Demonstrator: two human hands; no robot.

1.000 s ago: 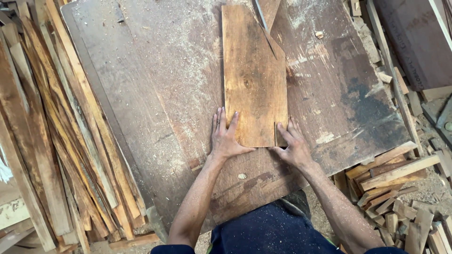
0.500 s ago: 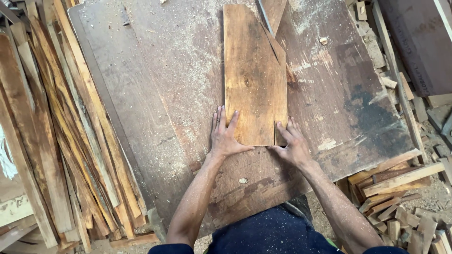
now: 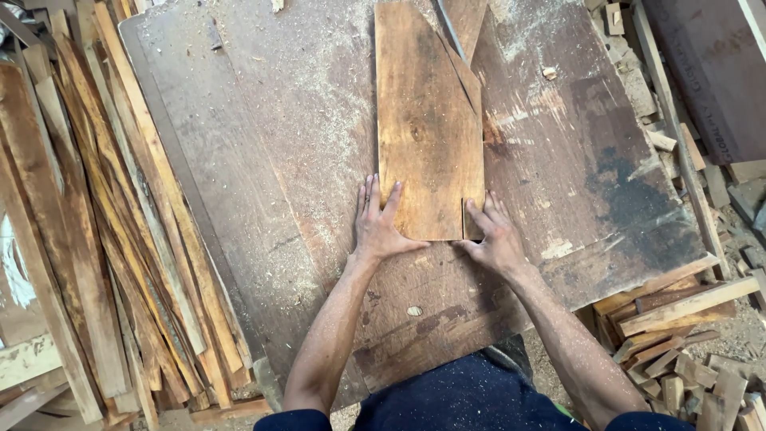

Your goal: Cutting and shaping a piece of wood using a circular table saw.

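Note:
A brown wooden board (image 3: 427, 120) lies flat on a large worn work table (image 3: 263, 183) dusted with sawdust. Its far right corner is cut at a slant, and a short slit runs into its near edge by the right corner. My left hand (image 3: 381, 222) presses flat on the board's near left corner, fingers spread. My right hand (image 3: 494, 231) rests flat at the near right corner, beside the slit. A thin blade (image 3: 448, 28) shows at the far end, past the board.
A thick pile of long wood strips (image 3: 96, 239) lies along the left of the table. Short offcuts (image 3: 686, 351) are heaped at the lower right. A dark plank (image 3: 710, 72) sits at the upper right. A small wood chip (image 3: 549, 73) lies on the table.
Both hands and the board stay as they were. The view has shifted only slightly.

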